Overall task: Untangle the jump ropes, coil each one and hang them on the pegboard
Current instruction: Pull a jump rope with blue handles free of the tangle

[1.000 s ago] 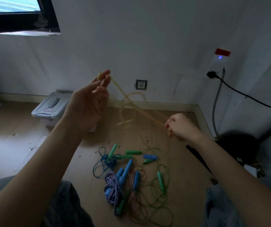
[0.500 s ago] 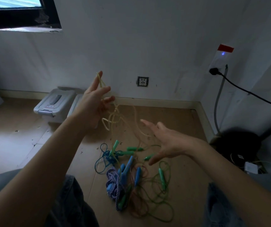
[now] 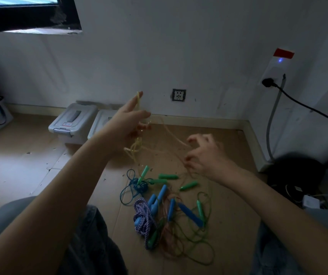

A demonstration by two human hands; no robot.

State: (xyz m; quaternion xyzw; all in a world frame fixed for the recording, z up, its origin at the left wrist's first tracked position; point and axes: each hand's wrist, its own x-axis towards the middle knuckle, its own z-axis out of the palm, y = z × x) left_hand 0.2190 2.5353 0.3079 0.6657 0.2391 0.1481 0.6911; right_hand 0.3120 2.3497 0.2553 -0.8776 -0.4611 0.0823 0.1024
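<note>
My left hand is raised with the index finger and thumb stretched out. A thin yellow jump rope runs over its fingers and hangs below it in loose loops. One yellow strand leads right to my right hand, whose curled, blurred fingers close on it. Below both hands a tangle of jump ropes lies on the floor: a blue cord, green handles, blue handles, a purple-white braided rope and thin green loops. No pegboard is in view.
Two grey lidded storage boxes stand against the back wall to the left. A wall socket is behind the hands. A black cable and a dark round object sit in the right corner. My knees frame the pile.
My right hand let go of the stretched yellow rope, opened, then moved up and right and curled onto a strand again. The left hand's fingers opened and yellow loops now hang beneath it.
</note>
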